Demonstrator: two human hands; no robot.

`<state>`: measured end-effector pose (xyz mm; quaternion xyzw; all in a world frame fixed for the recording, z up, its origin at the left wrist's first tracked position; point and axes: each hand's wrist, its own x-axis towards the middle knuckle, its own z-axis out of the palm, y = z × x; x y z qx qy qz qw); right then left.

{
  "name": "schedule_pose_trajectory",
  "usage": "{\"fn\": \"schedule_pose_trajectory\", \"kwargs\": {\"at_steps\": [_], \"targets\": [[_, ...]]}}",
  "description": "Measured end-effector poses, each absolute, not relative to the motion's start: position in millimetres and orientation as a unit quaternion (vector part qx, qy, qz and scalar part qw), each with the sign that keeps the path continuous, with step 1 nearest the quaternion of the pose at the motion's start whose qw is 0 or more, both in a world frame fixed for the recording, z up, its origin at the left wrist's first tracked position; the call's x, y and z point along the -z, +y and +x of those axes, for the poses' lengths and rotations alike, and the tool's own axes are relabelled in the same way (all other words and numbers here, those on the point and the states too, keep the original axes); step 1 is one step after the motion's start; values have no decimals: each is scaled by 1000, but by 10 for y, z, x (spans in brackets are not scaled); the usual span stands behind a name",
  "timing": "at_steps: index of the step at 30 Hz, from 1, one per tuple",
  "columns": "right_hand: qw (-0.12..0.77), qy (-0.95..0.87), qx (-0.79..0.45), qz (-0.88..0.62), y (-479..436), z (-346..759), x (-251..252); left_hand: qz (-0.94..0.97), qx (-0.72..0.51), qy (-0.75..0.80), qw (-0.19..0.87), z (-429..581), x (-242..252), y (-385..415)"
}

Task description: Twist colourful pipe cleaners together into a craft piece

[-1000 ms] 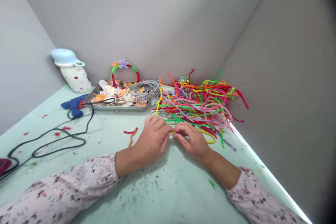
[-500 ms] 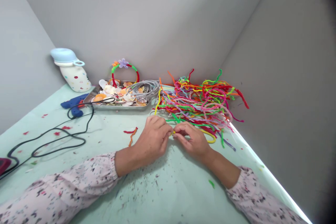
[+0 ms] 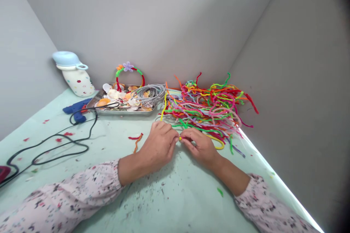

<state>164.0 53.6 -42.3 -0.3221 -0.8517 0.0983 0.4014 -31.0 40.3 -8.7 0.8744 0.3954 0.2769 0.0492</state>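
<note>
My left hand (image 3: pixel 159 146) and my right hand (image 3: pixel 199 145) meet fingertip to fingertip on the pale green table (image 3: pixel 109 145). Both are closed in a pinch on a yellow pipe cleaner (image 3: pixel 180 138); only a small bit of it shows between the fingers. Its far end (image 3: pixel 164 107) rises past my left hand toward the tray. Just behind my hands lies a big heap of coloured pipe cleaners (image 3: pixel 210 105).
A metal tray (image 3: pixel 124 111) of shells and grey wire sits at the back, with a pipe-cleaner arch (image 3: pixel 129 70) behind it. A blue glue gun (image 3: pixel 76 109) and its black cord (image 3: pixel 54 142) lie left. A white dotted jug (image 3: pixel 74 74) stands far left. Grey walls close in.
My hands have stayed in place, with only slight finger movement on the yellow pipe cleaner. The view has shifted down very slightly.
</note>
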Motion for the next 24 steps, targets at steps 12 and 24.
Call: {"fn": "schedule_pose_trajectory", "kwargs": {"at_steps": [12, 24], "targets": [[405, -854, -96, -313, 531, 1656, 399, 868, -274, 406, 81, -298, 60, 422], [419, -854, -74, -298, 537, 1657, 410, 872, -275, 397, 81, -296, 72, 436]]}}
